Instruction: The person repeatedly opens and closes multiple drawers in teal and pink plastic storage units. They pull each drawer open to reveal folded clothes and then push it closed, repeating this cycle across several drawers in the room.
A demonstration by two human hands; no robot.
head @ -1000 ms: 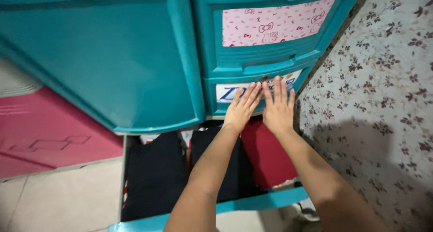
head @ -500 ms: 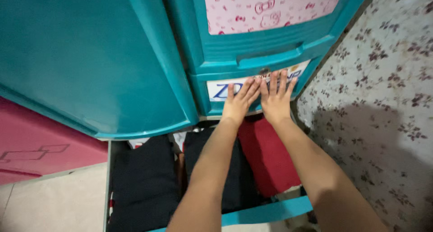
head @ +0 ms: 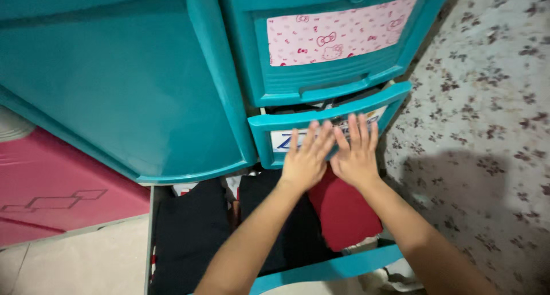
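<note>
My left hand [head: 305, 158] and my right hand [head: 355, 153] lie flat, fingers spread, against the front of a teal plastic drawer [head: 321, 123] that stands slightly out from the teal cabinet [head: 132, 83]. Neither hand holds anything. Above it is a shut drawer with a pink patterned panel [head: 338, 34]. Below my arms the bottom drawer [head: 321, 269] is pulled far out, holding folded black clothes [head: 192, 232] and a folded red garment [head: 344, 212].
A pink surface [head: 51, 186] lies at the left beside pale floor tiles [head: 74, 260]. A floral-patterned covering [head: 487, 129] stretches along the right side of the cabinet.
The middle drawer, flush with the cabinet before, now sticks out a little with a dark gap above it. Both hands have come back toward me with its front.
</note>
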